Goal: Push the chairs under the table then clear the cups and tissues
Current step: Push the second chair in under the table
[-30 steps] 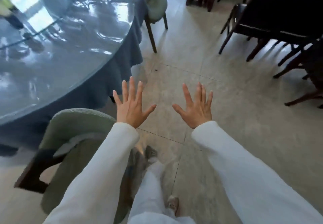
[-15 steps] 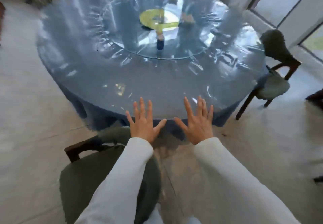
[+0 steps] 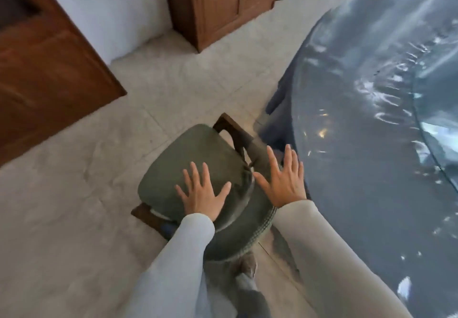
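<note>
Beside the table's (image 3: 359,169) near-left edge, you are holding both hands spread wide and empty above a green-cushioned chair (image 3: 188,169): your left hand (image 3: 202,193) is hovering over the seat, your right hand (image 3: 282,183) over its backrest (image 3: 247,231). The chair is standing clear of the blue tablecloth, not yet under. No cups or tissues are showing on the visible tabletop. Ideally, you are gripping the backrest with both hands and sliding the chair straight in, keeping its legs off the hanging cloth.
</note>
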`<state>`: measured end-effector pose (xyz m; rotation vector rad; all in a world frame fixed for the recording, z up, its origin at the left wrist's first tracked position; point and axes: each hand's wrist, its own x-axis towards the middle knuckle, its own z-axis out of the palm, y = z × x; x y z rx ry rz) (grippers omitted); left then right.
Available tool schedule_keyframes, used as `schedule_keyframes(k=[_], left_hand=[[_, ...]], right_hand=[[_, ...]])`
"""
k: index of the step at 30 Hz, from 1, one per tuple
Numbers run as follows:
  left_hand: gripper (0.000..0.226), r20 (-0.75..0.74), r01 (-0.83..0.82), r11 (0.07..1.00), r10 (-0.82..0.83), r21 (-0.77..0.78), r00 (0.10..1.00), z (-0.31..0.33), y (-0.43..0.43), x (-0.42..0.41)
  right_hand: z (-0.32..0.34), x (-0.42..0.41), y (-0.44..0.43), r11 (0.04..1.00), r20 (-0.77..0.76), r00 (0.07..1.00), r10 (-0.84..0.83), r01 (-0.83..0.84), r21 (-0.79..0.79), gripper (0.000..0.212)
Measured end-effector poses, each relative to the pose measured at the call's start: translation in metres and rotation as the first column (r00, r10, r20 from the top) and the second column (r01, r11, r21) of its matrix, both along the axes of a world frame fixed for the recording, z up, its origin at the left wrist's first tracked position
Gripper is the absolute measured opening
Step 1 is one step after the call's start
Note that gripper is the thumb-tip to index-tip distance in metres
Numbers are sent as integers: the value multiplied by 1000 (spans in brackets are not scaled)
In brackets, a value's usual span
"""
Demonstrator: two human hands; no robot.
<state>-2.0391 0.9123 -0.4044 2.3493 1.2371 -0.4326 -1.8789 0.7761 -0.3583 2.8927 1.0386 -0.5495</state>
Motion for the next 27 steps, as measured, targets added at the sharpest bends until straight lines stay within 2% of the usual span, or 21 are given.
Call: schedule_keyframes(k=[2,4,5,8,10,11,12,14,15,16,18,19,20,22,23,24,25,27], left_hand=[[98,-36,-223,973,221,-65,975,-12,-25,-32],[98,-108,-420,900,409,-117,906,-22,-55,-61],[99,-140,-523,835,505,-169,852,-26,-70,-71],[104,-184,-780,548,770,-301,611,-48,-105,-79],[112,-129,-865,286,922,-414,366,-65,-119,-71],[119,-96,-858,116,977,-500,188,-68,-123,-66],[126,-114,-805,-96,993,-585,-35,-85,-127,-66],[131,-200,-610,-422,895,-671,-399,-93,-129,-60],[123,-254,-516,-508,837,-690,-485,-65,-124,-53],[97,-268,-432,-548,788,-717,-554,-55,-122,-50],[24,-306,-338,-570,751,-749,-586,-42,-119,-43],[22,-305,-347,-562,761,-751,-573,-43,-119,-38],[30,-313,-353,-551,779,-756,-544,-41,-117,-40],[48,-302,-342,-551,768,-762,-565,-40,-116,-46],[44,-301,-340,-540,778,-770,-552,-40,-118,-46],[39,-291,-355,-537,781,-765,-552,-42,-117,-46],[43,-274,-375,-528,788,-762,-552,-47,-117,-49],[81,-256,-410,-523,795,-747,-549,-56,-112,-55]], right_hand=[[-14,2,-1,995,-33,995,92,-93,-30,81],[-27,5,-1,981,-34,983,181,-183,-66,85],[-35,8,1,971,-30,974,226,-228,-77,86],[-56,18,10,934,-66,940,334,-339,-115,83],[-68,20,15,884,-139,901,410,-431,-183,80],[-71,19,16,842,-177,869,462,-492,-221,82],[-73,18,15,800,-221,835,504,-548,-245,85],[-67,21,13,731,-348,765,541,-633,-255,94],[-61,25,12,679,-412,717,562,-685,-266,97],[-54,29,11,606,-467,657,592,-745,-278,98],[-44,37,7,465,-538,533,654,-843,-271,97],[-41,40,5,412,-544,487,683,-872,-263,100],[-41,42,3,363,-533,447,718,-895,-261,107],[-48,42,-2,272,-485,387,785,-917,-290,113],[-51,40,-6,271,-454,389,802,-914,-303,104],[-53,39,-8,307,-419,410,810,-906,-292,89],[-56,36,-10,350,-392,437,810,-896,-274,75],[-62,31,-14,423,-332,485,809,-872,-246,60]])
